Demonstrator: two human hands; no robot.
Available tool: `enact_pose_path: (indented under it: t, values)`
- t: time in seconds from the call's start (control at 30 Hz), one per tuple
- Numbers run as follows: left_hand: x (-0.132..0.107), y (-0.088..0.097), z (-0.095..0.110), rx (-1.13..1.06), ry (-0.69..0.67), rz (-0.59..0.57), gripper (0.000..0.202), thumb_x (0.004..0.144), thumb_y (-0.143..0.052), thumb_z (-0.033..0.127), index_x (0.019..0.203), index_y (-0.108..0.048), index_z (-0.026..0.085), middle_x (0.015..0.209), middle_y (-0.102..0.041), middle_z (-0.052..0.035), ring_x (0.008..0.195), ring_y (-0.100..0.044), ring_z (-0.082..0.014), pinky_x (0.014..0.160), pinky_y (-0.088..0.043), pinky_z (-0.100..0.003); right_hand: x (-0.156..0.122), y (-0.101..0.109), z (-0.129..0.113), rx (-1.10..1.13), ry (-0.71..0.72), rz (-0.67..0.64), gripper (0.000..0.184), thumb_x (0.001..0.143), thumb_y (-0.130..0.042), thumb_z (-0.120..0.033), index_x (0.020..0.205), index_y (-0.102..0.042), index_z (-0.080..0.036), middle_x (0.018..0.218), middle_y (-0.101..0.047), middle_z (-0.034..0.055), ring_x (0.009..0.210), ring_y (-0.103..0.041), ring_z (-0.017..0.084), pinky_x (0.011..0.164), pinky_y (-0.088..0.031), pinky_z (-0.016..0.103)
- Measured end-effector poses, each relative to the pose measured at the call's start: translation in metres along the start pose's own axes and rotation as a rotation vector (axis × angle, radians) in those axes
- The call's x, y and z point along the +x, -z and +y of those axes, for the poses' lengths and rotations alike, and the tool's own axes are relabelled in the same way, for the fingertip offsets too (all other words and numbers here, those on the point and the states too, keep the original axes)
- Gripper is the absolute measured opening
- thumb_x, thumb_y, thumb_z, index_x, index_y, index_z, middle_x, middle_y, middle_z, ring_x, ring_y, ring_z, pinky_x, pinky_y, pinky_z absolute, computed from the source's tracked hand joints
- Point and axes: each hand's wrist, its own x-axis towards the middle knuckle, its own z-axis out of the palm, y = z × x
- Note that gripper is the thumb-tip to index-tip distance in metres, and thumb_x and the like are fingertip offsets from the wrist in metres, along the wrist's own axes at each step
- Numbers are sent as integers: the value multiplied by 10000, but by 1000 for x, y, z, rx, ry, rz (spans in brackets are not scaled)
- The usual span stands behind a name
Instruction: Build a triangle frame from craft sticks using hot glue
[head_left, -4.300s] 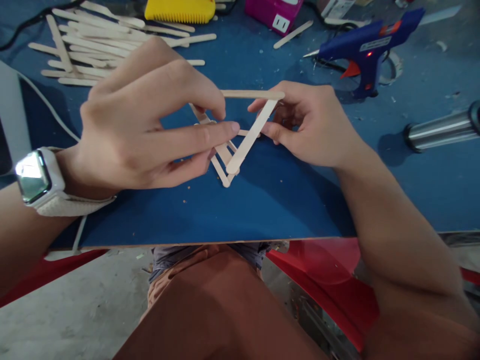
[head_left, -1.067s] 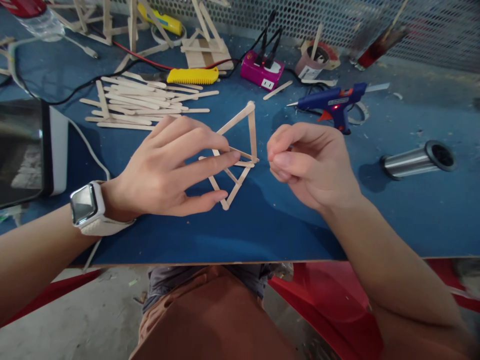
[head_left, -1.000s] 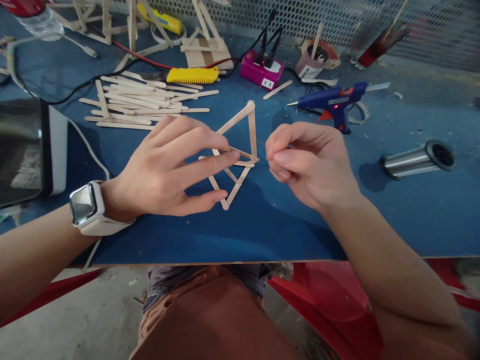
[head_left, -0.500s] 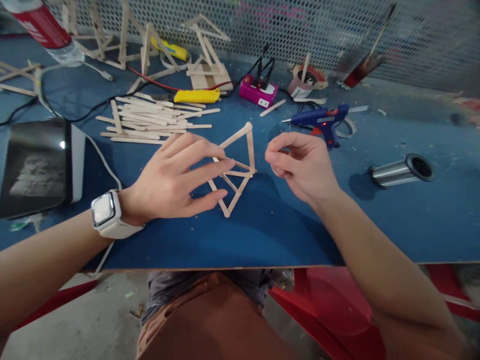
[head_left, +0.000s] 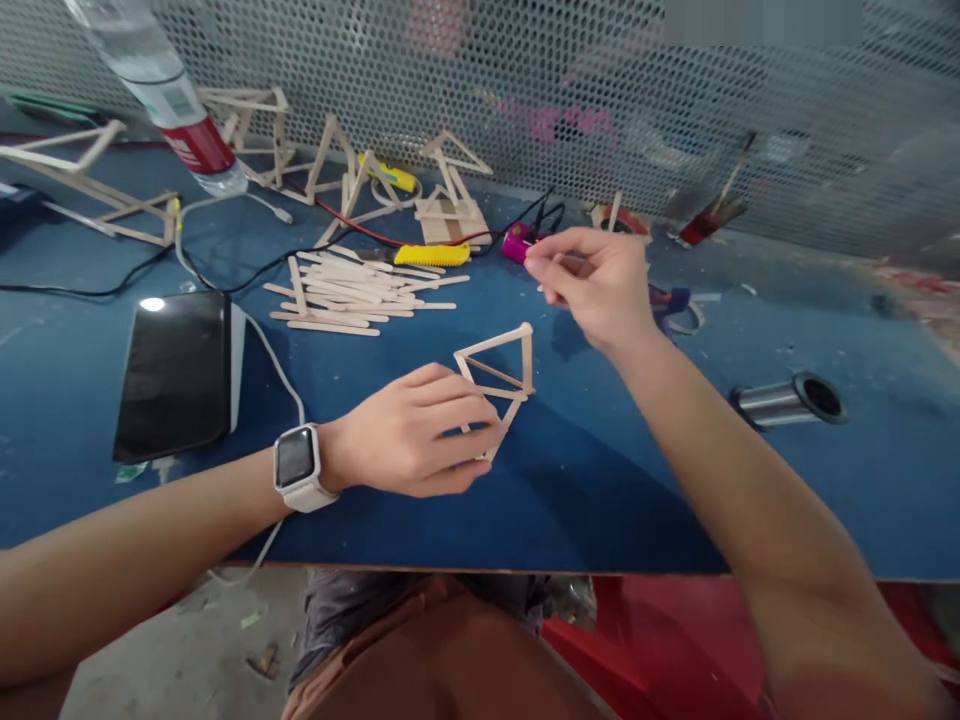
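Observation:
A small frame of glued craft sticks (head_left: 528, 360) stands on the blue tabletop, its bars forming triangles. My left hand (head_left: 427, 432), with a watch on the wrist, curls its fingers over the near corner of this frame and covers part of it. Raised beyond the frame to the right is my right hand (head_left: 596, 285), thumb and forefinger pinched together; anything between them is too small to make out. Behind that wrist lies a blue glue gun (head_left: 670, 300), mostly hidden.
Loose craft sticks (head_left: 352, 290) lie heaped near a yellow cutter (head_left: 431, 255). Farther back are other stick structures (head_left: 352, 180), a water bottle (head_left: 180, 110) and a purple power adapter (head_left: 516, 242). A black-screened device (head_left: 176, 375) sits left, a metal spool (head_left: 787, 400) right. Cables cross the table.
My right hand has lifted away from the stick frame, toward the purple adapter. My left hand has shifted to the frame's near corner. The camera view has tilted up and turned left.

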Motion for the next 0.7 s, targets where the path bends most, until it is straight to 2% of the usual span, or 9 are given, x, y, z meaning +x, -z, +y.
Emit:
enact_pose_path:
  t: [0.1,0.17,0.23,0.33,0.37,0.4,0.5,0.7]
  values:
    - [0,0,2,12,15,-11,191,1217,-656,234,1158,-827,173,1067,-917,-56,1028,-869,-202,913,-672,-369,47,-17,10,-111,86,-134,595,868,-1062,-814,888,-867,-253,713,-693,11,587,-542,148,533,-402,337]
    - [-1,0,3,21,22,-18,224,1225,-645,248,1144,-841,176,1063,-918,-38,1025,-854,-188,936,-666,-363,72,-32,14,-147,113,-295,602,885,-1034,-829,893,-888,-245,731,-707,15,608,-538,154,570,-412,358]
    - [-1,-1,4,26,22,-17,232,1216,-663,266,1139,-858,166,1059,-918,-26,1030,-840,-185,938,-657,-365,88,-48,16,-185,139,-486,508,922,-1036,-735,909,-923,-240,812,-764,34,674,-591,169,647,-469,380]
    - [-2,-2,3,20,25,-27,225,1196,-704,278,1118,-883,165,1041,-907,-9,1015,-816,-177,913,-636,-364,98,-67,20,-368,250,-778,193,1051,-943,-431,1032,-976,-242,1058,-843,71,805,-661,180,797,-515,403]
    - [-2,-2,3,13,32,-32,225,1193,-712,281,1113,-890,168,1037,-903,-5,1005,-808,-174,904,-630,-365,98,-72,22,-432,291,-844,134,1083,-880,-329,1088,-985,-246,1134,-846,79,834,-663,178,818,-500,402]
    - [-3,-3,2,7,42,-36,228,1193,-716,284,1110,-896,172,1036,-901,-3,997,-802,-174,897,-625,-366,97,-75,24,-482,326,-889,169,1100,-824,-258,1135,-990,-254,1190,-842,83,856,-663,177,825,-481,399]
    - [-4,-3,0,4,72,-44,235,1196,-715,287,1106,-906,184,1034,-899,1,987,-794,-170,882,-621,-367,91,-82,34,-537,377,-904,263,1131,-740,-203,1200,-985,-267,1242,-834,85,909,-669,191,819,-434,387]
    - [-5,-5,2,17,67,-32,218,1177,-741,297,1093,-906,181,1045,-907,-6,993,-801,-170,889,-637,-363,82,-89,49,-620,421,-837,269,1197,-656,-290,1171,-911,-208,1281,-821,106,925,-650,211,776,-364,377]
